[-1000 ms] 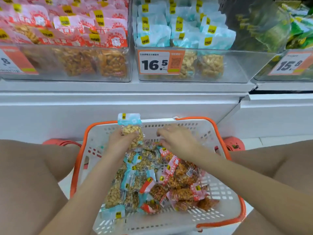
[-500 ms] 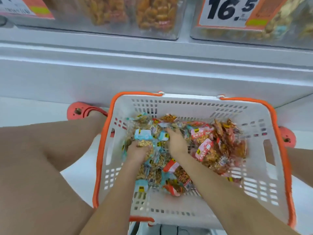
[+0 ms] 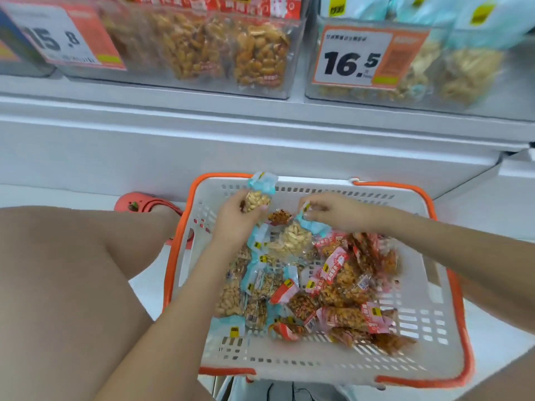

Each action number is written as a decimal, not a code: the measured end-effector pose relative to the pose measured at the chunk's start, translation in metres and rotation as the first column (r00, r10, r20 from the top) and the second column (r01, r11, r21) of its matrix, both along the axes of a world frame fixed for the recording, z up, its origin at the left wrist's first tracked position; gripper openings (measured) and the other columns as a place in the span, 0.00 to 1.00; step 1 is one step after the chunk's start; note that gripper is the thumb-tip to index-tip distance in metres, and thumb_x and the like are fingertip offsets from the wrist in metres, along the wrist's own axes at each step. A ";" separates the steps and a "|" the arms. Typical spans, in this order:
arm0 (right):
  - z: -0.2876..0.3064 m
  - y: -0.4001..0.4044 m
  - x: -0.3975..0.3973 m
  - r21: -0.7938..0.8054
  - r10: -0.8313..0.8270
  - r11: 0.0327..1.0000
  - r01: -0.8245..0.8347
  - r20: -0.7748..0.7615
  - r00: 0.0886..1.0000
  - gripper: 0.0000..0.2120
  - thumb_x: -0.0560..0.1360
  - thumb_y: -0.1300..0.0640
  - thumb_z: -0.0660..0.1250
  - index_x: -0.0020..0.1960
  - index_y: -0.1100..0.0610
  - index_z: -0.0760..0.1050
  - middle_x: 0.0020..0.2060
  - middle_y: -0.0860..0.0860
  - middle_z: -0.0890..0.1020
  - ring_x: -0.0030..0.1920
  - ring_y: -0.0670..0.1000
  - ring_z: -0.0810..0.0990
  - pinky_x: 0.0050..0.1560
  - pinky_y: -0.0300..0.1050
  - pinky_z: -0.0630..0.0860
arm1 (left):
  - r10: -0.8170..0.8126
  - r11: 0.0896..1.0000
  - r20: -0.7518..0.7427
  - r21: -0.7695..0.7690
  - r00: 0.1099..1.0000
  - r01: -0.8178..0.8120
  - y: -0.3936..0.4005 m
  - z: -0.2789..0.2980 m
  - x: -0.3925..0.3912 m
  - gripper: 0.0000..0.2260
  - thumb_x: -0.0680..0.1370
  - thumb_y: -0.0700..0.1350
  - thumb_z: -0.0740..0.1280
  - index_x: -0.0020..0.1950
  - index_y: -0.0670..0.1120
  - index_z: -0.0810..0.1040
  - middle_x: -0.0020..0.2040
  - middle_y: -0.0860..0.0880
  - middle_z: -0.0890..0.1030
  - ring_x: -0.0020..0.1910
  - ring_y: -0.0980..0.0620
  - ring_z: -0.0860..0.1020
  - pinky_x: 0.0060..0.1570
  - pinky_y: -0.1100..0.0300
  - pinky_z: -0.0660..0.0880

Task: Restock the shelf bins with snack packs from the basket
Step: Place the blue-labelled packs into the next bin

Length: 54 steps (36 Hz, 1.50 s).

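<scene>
Snack packs, two in hand: the left hand [image 3: 236, 212] holds one blue-topped pack of pale nuts [image 3: 258, 195] with its fingers curled round the lower body, the pack raised over the far left corner of the basket [image 3: 428, 287], its blue header sticking up past the rim. The right hand [image 3: 338, 211] pinches the blue header of a second pale-nut pack [image 3: 291, 240] between thumb and fingertips; that pack hangs below and to the left of the hand, its lower end touching the pile. A small dark-filled pack [image 3: 279, 217] sits between the two hands; whether either hand touches it cannot be told.

Basket: one, white plastic with orange rim, standing on the floor between the person's knees. Remaining contents are a loose heap, count not exact because packs overlap. Blue-headed packs [image 3: 252, 287] lie mostly on the left half, below the left hand; red-and-pink-headed packs [image 3: 347, 279] lie mostly on the right half, below the right forearm. Bare grid floor shows at the near and right sides.

Shelf [image 3: 231, 146]: two clear bins in view directly above the basket, well apart from both hands. Left bin [image 3: 202, 44] holds red-headed packs of brown nuts, price card 15.8 [image 3: 66, 39]. Right bin [image 3: 451, 68] holds blue-headed packs of pale nuts, price card 16.5 [image 3: 362, 59]. One orange clog [image 3: 144, 202] shows beside the basket's left far corner.
</scene>
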State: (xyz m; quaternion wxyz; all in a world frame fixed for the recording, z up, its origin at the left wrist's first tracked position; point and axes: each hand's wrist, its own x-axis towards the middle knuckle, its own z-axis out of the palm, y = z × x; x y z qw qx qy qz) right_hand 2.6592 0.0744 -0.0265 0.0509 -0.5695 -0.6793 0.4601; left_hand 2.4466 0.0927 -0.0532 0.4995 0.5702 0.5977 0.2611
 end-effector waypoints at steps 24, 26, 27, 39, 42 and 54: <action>0.139 -0.003 0.039 0.433 -0.239 0.872 0.229 -0.031 0.970 0.27 0.67 0.45 0.76 0.60 0.46 0.66 0.47 0.45 0.73 0.37 0.39 0.74 0.37 0.38 0.70 | -0.342 0.925 0.289 -0.061 0.894 0.374 -0.032 0.117 0.059 0.17 0.71 0.42 0.75 0.56 0.53 0.76 0.47 0.52 0.83 0.43 0.58 0.83 0.41 0.58 0.81; 0.149 -0.001 0.052 0.213 -0.198 0.954 0.210 -0.077 0.977 0.40 0.62 0.41 0.75 0.68 0.43 0.60 0.58 0.46 0.70 0.48 0.43 0.79 0.45 0.32 0.75 | -0.363 0.914 0.300 -0.070 0.882 0.400 -0.035 0.116 0.064 0.19 0.70 0.41 0.76 0.56 0.54 0.74 0.46 0.53 0.84 0.44 0.57 0.83 0.42 0.58 0.81; 0.151 0.000 0.057 0.084 -0.160 0.982 0.168 -0.089 0.983 0.42 0.60 0.41 0.75 0.69 0.41 0.59 0.63 0.46 0.69 0.55 0.45 0.79 0.52 0.36 0.77 | -0.369 0.909 0.311 -0.075 0.876 0.409 -0.036 0.116 0.067 0.19 0.70 0.39 0.75 0.55 0.54 0.72 0.44 0.53 0.83 0.41 0.58 0.83 0.38 0.61 0.80; 0.134 -0.015 0.045 -0.091 -0.049 0.995 0.036 -0.143 0.988 0.34 0.65 0.59 0.80 0.65 0.41 0.70 0.58 0.36 0.73 0.57 0.41 0.76 0.48 0.35 0.79 | -0.454 0.888 -0.013 0.079 0.891 0.453 -0.034 0.106 0.079 0.28 0.63 0.52 0.80 0.51 0.57 0.64 0.50 0.58 0.73 0.43 0.60 0.77 0.33 0.71 0.70; 0.128 -0.019 0.044 -0.115 -0.154 0.984 0.133 -0.205 0.967 0.28 0.64 0.62 0.80 0.60 0.51 0.75 0.51 0.53 0.82 0.49 0.55 0.83 0.41 0.54 0.83 | -0.408 0.902 -0.059 0.125 0.911 0.412 -0.030 0.105 0.078 0.27 0.61 0.54 0.81 0.45 0.53 0.63 0.48 0.56 0.73 0.42 0.61 0.74 0.32 0.72 0.68; 0.132 -0.035 0.038 0.109 -0.259 0.943 0.313 -0.348 0.901 0.17 0.66 0.68 0.77 0.50 0.56 0.78 0.37 0.44 0.80 0.37 0.42 0.78 0.38 0.39 0.77 | -0.451 0.838 -0.140 0.272 0.881 0.472 -0.025 0.121 0.075 0.37 0.60 0.58 0.80 0.53 0.54 0.56 0.54 0.58 0.66 0.54 0.60 0.73 0.44 0.69 0.74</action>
